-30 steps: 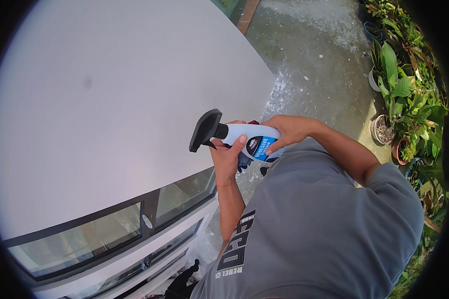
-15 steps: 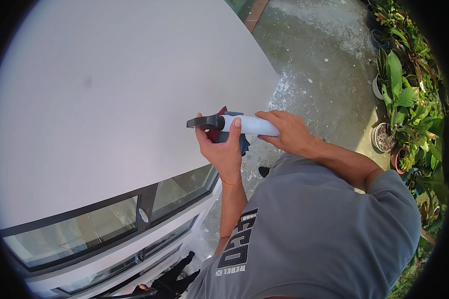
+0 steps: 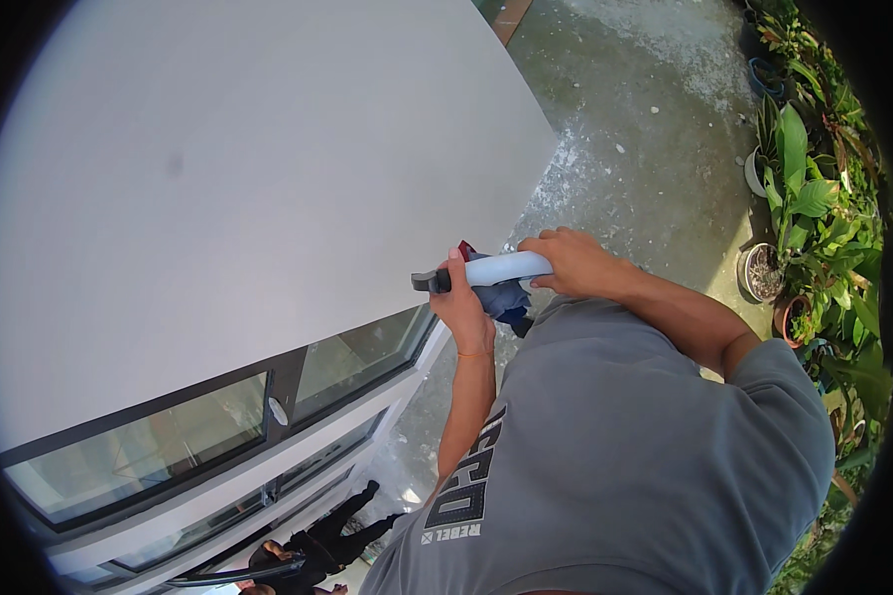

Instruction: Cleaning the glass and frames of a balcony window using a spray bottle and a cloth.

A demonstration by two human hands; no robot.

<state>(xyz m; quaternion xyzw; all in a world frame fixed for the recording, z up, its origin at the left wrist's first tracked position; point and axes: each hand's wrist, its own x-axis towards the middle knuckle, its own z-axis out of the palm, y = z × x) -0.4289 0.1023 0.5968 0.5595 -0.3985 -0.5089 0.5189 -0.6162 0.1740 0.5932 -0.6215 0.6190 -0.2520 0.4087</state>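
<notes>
The left hand (image 3: 462, 302) is gripping the bottle (image 3: 507, 268) near its black head (image 3: 430, 282), and the right hand (image 3: 574, 262) is clasping its base. The bottle is reaching across between both hands, its head overlapping the wall (image 3: 268, 198) in view. A grey-blue cloth (image 3: 503, 299) is showing under the bottle; which hand is holding it, I cannot tell. Plants (image 3: 812, 196) are standing at the right

"From here, what do you see?"
"A pale, smooth wall (image 3: 268, 178), and windows (image 3: 362, 367) in dark frames (image 3: 286, 382)."
"And the floor (image 3: 655, 178)?"
"Grey concrete with white stains (image 3: 564, 157); sunlight (image 3: 730, 260) falls near the potted plants (image 3: 794, 149)."
</notes>
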